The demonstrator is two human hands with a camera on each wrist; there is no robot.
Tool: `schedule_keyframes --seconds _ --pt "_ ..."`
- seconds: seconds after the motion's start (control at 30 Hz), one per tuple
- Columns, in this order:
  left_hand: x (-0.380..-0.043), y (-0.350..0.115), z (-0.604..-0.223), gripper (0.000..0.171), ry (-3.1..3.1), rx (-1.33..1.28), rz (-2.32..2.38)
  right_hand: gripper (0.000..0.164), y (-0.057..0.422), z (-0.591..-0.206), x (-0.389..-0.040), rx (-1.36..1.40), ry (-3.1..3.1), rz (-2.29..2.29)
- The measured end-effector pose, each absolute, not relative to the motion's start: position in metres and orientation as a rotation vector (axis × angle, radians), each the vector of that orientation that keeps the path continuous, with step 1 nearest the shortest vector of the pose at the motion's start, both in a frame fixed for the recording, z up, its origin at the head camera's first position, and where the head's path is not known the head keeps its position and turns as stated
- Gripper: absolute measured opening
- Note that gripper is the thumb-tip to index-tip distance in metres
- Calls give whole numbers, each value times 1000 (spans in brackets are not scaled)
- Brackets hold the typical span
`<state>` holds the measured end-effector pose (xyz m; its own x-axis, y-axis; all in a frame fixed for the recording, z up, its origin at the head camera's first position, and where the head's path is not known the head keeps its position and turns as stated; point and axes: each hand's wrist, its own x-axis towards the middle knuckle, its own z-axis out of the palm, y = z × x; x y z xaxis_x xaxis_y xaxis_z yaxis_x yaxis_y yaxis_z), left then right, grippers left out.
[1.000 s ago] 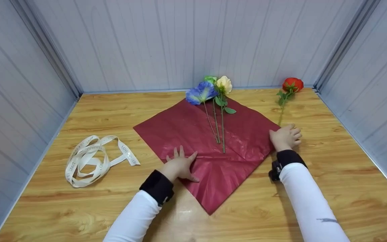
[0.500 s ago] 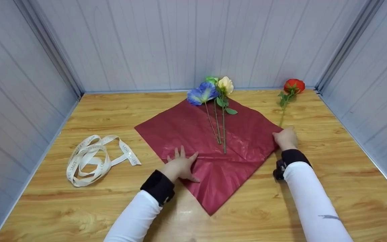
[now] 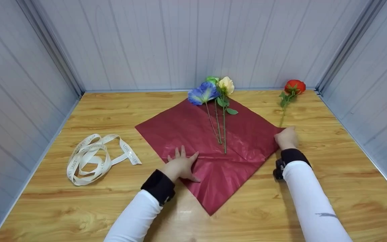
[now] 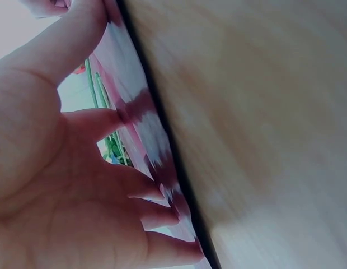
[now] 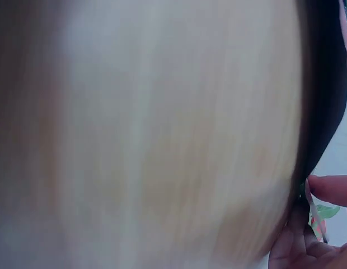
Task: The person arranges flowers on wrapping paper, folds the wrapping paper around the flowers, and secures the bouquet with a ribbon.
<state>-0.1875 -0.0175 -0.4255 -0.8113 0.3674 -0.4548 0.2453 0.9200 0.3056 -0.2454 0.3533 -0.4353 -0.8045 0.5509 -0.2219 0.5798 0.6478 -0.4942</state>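
A dark red sheet of wrapping paper lies flat on the table, turned like a diamond. With fingers spread, my left hand rests on its lower left edge. At the right corner, my right hand pinches the paper between thumb and curled fingers; the right wrist view shows the thumb against the lifted edge. A blue flower, a cream rose and a green flower lie across the paper's far corner, stems toward me. Beyond my right hand is a red rose, its stem end hidden.
A loosely coiled cream ribbon with printed letters lies left of the paper on the wooden table. Grey panel walls close off the back and both sides.
My right hand has gone from spread fingers beside the right corner to pinching it, and that corner is now slightly raised. The left hand and flowers stay put.
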Motion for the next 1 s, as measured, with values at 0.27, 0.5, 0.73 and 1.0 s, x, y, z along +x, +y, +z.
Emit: schedule_keyframes --seconds 0.27,0.5,0.73,1.0 --pt "-188 -19 -427 101 2556 437 329 50 352 -434 -244 871 2829 -873" --pt "-191 -20 -428 100 2556 440 314 55 351 -435 -248 808 2805 -789" --pt "-192 -20 -429 100 2554 452 317 58 350 -435 -245 733 2824 -707" --pt "-193 -21 -430 101 2554 457 288 57 351 -437 -244 818 2807 -833"
